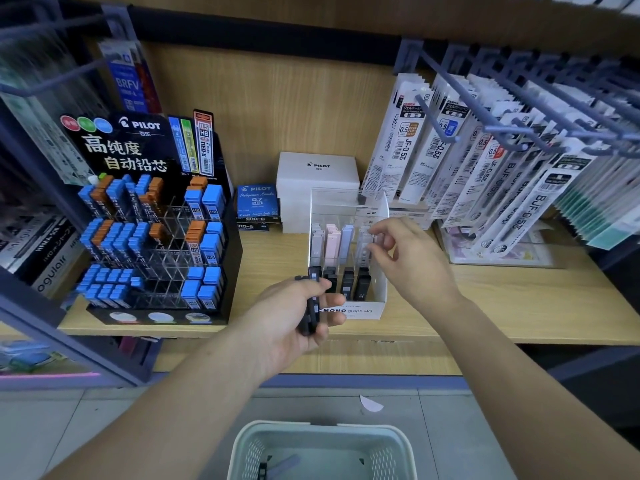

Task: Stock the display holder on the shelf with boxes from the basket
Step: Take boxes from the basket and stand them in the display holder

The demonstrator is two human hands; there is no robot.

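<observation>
two hands work at the clear display holder (pixel 360 311) standing on the wooden shelf (pixel 502 306). the left hand (pixel 291 320) is curled round a small stack of dark lead boxes (pixel 312 306), held just in front of the holder's front row. the right hand (pixel 412 261) pinches a pale box (pixel 375 237) between thumb and fingertips over the back right compartment, among other pale boxes standing upright in the rear row; dark ones fill the front row. below, on the floor, sits the pale green basket (pixel 322 429) with a few boxes (pixel 284 464) lying inside. a black pilot lead display (pixel 156 220) stands to the left, and refill packs (pixel 485 161) hang at the right.
</observation>
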